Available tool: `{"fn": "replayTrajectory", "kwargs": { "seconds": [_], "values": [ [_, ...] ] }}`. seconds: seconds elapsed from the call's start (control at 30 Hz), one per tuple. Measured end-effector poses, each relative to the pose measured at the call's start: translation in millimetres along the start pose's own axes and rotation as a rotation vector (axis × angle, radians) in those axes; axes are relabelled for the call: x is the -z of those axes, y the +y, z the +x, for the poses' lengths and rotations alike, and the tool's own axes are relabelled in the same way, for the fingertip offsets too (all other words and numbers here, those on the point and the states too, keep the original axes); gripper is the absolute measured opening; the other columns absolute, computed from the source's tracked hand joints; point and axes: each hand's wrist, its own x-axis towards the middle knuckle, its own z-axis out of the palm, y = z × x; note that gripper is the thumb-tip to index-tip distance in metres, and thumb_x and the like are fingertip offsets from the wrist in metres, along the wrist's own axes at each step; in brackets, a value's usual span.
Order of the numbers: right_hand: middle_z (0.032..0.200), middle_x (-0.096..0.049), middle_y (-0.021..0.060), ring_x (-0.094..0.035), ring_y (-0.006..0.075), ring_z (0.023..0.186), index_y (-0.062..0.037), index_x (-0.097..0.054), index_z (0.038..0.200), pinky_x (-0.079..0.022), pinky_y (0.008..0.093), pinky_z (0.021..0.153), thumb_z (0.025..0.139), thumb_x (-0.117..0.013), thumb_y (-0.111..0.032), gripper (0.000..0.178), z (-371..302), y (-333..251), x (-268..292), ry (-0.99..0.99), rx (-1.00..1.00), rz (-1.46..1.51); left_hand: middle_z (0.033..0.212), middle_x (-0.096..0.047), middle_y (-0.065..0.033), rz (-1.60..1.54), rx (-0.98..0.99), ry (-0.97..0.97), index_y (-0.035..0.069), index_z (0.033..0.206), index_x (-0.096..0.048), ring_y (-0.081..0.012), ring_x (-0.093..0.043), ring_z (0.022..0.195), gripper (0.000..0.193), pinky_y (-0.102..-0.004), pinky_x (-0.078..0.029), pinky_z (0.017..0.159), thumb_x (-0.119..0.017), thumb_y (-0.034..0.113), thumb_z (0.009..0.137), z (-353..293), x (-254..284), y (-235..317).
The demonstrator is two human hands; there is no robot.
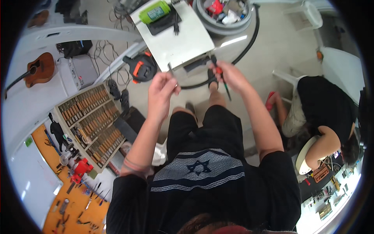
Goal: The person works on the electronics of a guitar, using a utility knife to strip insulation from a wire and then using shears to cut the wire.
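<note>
In front of my lap, my left hand is closed, pinching a small thin grey metal piece that sticks up past the fingertips. Its exact kind is too small to tell. My right hand is closed round a slim black tool with red parts, its dark thin end slanting down below the fingers. Which kind of tool it is I cannot make out. Both hands are in the air, apart from each other, near the close edge of a white tabletop. A green cylindrical container lies on a black item on that top.
A round grey bin holding mixed scraps stands behind, with a black hose curving round it. A black-and-orange object lies on the floor. At left is a chisel rack. Another person sits at a cluttered bench on the right.
</note>
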Motion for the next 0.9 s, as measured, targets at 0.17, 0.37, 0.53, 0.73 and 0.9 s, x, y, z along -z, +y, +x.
{"fn": "replayTrajectory", "kwargs": {
  "seconds": [0.17, 0.37, 0.53, 0.73, 0.9],
  "values": [
    [0.093, -0.058, -0.0017, -0.054, 0.0105, 0.081, -0.0031, -0.067, 0.119, -0.044, 0.0259, 0.073, 0.117, -0.048, -0.028, 0.031, 74.8, 2.7, 16.7, 0.09, 0.088, 0.003, 0.095, -0.062, -0.0037, 0.344, -0.015, -0.046, 0.003, 0.11, -0.058, -0.0123, -0.061, 0.084, 0.009, -0.0286, -0.05, 0.075, -0.064, 0.008, 0.109, 114.8, -1.6, -30.5],
    [0.093, -0.059, -0.0011, -0.051, 0.0095, 0.084, -0.0034, -0.07, 0.113, -0.044, 0.0257, 0.077, 0.116, -0.052, -0.034, 0.035, 96.6, 6.4, 4.2, 0.288, 0.014, -0.118, 0.095, -0.065, -0.0026, 0.727, -0.182, -0.228, 0.0, 0.113, -0.059, -0.007, -0.059, 0.082, 0.011, -0.0237, -0.048, 0.073, -0.067, 0.006, 0.108, 198.0, 16.2, -58.4],
    [0.098, -0.074, 0.0218, -0.069, 0.0359, 0.093, 0.0038, -0.07, 0.111, -0.053, 0.0425, 0.086, 0.113, -0.051, -0.035, 0.043, 90.7, -9.4, -14.3, 0.478, 0.043, -0.422, 0.075, -0.067, -0.0014, 1.053, -0.42, -0.415, 0.003, 0.113, -0.066, -0.0068, -0.055, 0.06, 0.013, -0.0266, -0.045, 0.056, -0.072, 0.007, 0.102, 224.6, 15.1, -72.2],
    [0.094, -0.073, 0.0236, -0.068, 0.0428, 0.088, 0.0048, -0.068, 0.104, -0.054, 0.0472, 0.083, 0.113, -0.052, -0.035, 0.044, 92.2, 9.1, -16.5, 0.553, 0.081, -0.408, 0.076, -0.071, -0.0055, 1.118, -0.806, -0.631, 0.006, 0.116, -0.071, -0.0195, -0.064, 0.059, 0.026, -0.0328, -0.051, 0.057, -0.077, 0.001, 0.092, 245.3, 2.2, -103.1],
    [0.091, -0.072, 0.0264, -0.069, 0.0459, 0.088, 0.0049, -0.068, 0.101, -0.054, 0.0504, 0.081, 0.112, -0.051, -0.037, 0.047, 98.8, 10.8, -16.0, 0.577, 0.066, -0.472, 0.081, -0.074, -0.0062, 1.128, -0.932, -0.698, 0.003, 0.119, -0.073, -0.022, -0.069, 0.064, 0.034, -0.0346, -0.055, 0.06, -0.08, -0.003, 0.086, 248.4, -2.8, -116.9]
  ]
}}
